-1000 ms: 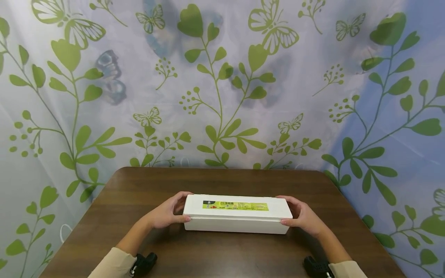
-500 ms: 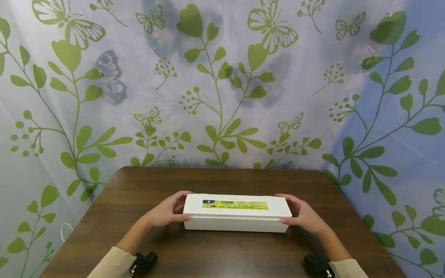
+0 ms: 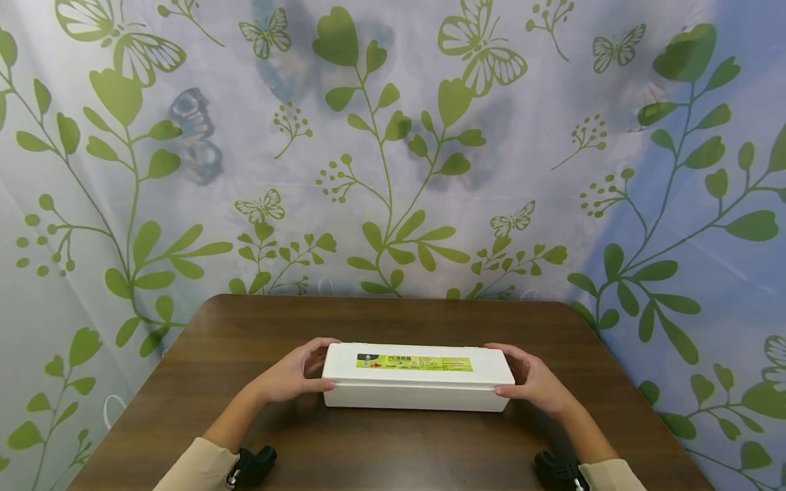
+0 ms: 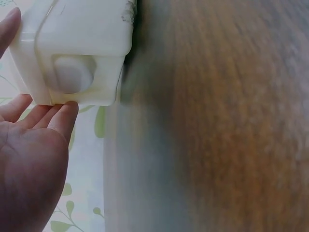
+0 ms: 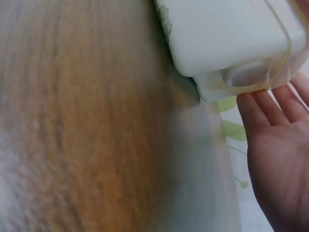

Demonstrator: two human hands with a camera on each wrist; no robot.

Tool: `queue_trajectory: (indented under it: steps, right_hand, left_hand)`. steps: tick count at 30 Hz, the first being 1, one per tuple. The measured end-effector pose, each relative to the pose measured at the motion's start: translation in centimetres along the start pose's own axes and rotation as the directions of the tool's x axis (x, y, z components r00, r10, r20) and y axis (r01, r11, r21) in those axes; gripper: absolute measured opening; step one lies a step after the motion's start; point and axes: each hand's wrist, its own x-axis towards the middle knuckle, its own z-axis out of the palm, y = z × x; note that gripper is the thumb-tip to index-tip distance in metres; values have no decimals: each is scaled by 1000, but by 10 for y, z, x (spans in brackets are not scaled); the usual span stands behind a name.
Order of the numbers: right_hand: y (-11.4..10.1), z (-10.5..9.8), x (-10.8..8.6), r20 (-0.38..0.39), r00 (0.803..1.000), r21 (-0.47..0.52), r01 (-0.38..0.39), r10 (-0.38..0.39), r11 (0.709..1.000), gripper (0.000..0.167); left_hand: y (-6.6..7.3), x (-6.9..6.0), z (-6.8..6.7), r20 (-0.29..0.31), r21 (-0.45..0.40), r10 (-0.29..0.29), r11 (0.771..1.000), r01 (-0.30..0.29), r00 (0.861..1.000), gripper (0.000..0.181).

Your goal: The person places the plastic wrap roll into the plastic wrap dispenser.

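Observation:
A long white cling film box (image 3: pixel 417 395) with a yellow-green label (image 3: pixel 414 363) on its lid sits on the table, lid down flat. My left hand (image 3: pixel 295 372) grips its left end, thumb on the front face and fingers at the back. At the opposite end my right hand (image 3: pixel 537 383) holds it the same way. In the left wrist view, a round recess (image 4: pixel 73 75) shows in the end of the box. The right wrist view has a similar recess (image 5: pixel 246 73), partly shaded. What lies inside the box is hidden.
The brown wooden table (image 3: pixel 393 453) has rounded far corners. Behind it hangs a curtain (image 3: pixel 393 170) printed with green leaves and butterflies. A black strap (image 3: pixel 253 467) is on the left wrist and another black strap (image 3: pixel 557 470) on the right.

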Motion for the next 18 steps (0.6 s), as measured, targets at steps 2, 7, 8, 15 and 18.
queue_trajectory:
  steps: [2, 7, 8, 15, 18]
  right_hand:
    - [0, -1, 1, 1, 1000, 1, -1, 1, 1000, 79]
    - [-1, -4, 0, 32, 999, 9, 4, -4, 1000, 81]
    - [-2, -5, 0, 42, 999, 10, 8, -8, 1000, 81]
    - [-19, -29, 3, -50, 995, -206, 79, -91, 975, 62]
    - [-36, -44, 9, -157, 981, -383, 44, -111, 923, 51]
  left_hand:
    - [0, 0, 0, 0, 0, 2, 1000, -2, 1000, 78]
    - [-1, 3, -3, 24, 8, 19, 1000, -19, 1000, 82]
    - [0, 4, -4, 25, 18, 22, 1000, -23, 999, 83]
    - [11, -2, -32, -107, 159, -5, 987, 22, 994, 78]
    - [14, -4, -50, -208, 287, -1, 956, 62, 978, 74]
